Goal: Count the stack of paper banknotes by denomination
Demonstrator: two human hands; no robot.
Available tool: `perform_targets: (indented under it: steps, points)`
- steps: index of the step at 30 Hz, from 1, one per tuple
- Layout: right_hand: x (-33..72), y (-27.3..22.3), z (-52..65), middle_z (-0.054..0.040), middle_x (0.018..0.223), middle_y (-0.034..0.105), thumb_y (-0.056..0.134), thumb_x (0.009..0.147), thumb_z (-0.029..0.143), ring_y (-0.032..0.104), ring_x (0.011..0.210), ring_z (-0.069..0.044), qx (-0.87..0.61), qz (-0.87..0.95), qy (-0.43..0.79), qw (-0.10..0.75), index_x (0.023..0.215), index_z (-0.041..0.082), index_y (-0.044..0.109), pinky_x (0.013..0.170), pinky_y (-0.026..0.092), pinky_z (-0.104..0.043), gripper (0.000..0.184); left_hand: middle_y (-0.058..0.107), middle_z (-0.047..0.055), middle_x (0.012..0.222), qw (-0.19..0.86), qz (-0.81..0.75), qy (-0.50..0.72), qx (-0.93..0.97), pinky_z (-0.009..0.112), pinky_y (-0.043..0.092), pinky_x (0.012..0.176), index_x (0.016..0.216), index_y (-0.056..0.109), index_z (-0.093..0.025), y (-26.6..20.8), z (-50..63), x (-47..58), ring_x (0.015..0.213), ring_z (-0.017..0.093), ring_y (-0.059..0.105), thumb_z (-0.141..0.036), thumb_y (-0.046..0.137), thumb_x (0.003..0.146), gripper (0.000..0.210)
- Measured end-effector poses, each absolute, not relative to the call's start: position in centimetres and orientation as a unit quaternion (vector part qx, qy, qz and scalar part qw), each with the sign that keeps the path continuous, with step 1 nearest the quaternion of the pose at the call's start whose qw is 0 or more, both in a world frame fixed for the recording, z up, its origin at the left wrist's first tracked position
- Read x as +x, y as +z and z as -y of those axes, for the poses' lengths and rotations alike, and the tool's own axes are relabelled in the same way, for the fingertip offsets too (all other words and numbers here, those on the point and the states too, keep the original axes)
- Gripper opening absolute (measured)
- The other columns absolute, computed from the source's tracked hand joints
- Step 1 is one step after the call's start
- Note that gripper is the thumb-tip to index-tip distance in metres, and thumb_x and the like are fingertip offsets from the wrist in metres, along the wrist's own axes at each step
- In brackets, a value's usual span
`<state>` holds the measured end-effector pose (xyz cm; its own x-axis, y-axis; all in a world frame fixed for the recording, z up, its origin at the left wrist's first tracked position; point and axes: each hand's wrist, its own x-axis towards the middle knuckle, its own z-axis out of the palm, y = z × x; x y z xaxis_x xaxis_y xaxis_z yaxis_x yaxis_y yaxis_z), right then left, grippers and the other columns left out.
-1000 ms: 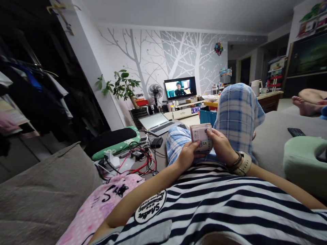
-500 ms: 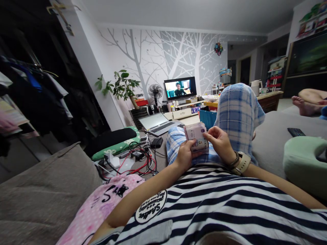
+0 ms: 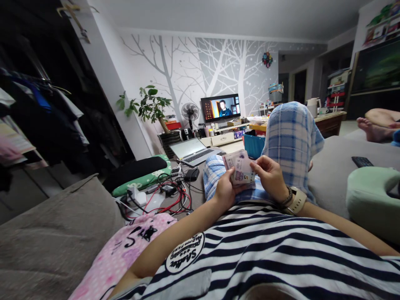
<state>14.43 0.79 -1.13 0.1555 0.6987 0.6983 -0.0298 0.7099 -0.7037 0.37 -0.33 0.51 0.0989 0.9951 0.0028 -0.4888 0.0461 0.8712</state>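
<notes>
A stack of banknotes (image 3: 229, 161) rests in my left hand (image 3: 225, 189), whose thumb presses along its near left side. The fingers under the stack are mostly hidden. My right hand (image 3: 270, 175) pinches the right edge of the top banknote (image 3: 243, 171), which is marked with a 5 and sits slanted across the notes below. Both hands are above my lap, close to the blue plaid trousers (image 3: 287, 141). A watch (image 3: 298, 201) and a dark bracelet are on my right wrist.
An open laptop (image 3: 195, 152) stands left of my legs, with tangled cables (image 3: 178, 196) nearer me. A remote control (image 3: 362, 161) and a green neck pillow (image 3: 368, 187) lie on the right. Another person's bare foot (image 3: 368, 128) shows at the far right.
The top banknote has been drawn right and toward me, so it now fans out from the stack. My right hand has shifted slightly with it. The television picture differs.
</notes>
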Motion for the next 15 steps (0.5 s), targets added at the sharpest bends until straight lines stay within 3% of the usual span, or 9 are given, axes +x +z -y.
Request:
perform_targets:
  steps: [9, 15]
  points:
    - [14.2, -1.2, 0.2, 0.0020, 0.062, 0.049, 0.059, 0.085, 0.046, 0.042, 0.057, -0.013, -0.281, 0.641, 0.211, 0.682, 0.074, 0.021, 0.061, 0.053, 0.034, -0.026, 0.028, 0.071, 0.008, 0.080, 0.629, -0.327, 0.581, 0.400, 0.037, 0.057, 0.066, 0.092, 0.067, -0.012, 0.3, 0.2, 0.4, 0.072, 0.021, 0.067, -0.027, 0.045, 0.085, 0.027]
    - [14.2, -1.5, 0.5, 0.0022, 0.061, 0.049, 0.055, 0.090, 0.044, 0.044, 0.057, -0.013, -0.266, 0.656, 0.205, 0.676, 0.077, 0.021, 0.061, 0.054, 0.036, -0.027, 0.027, 0.071, 0.008, 0.079, 0.620, -0.326, 0.577, 0.420, 0.035, 0.056, 0.064, 0.089, 0.066, -0.014, 0.3, 0.4, 0.4, 0.072, 0.021, 0.066, -0.027, 0.041, 0.086, 0.029]
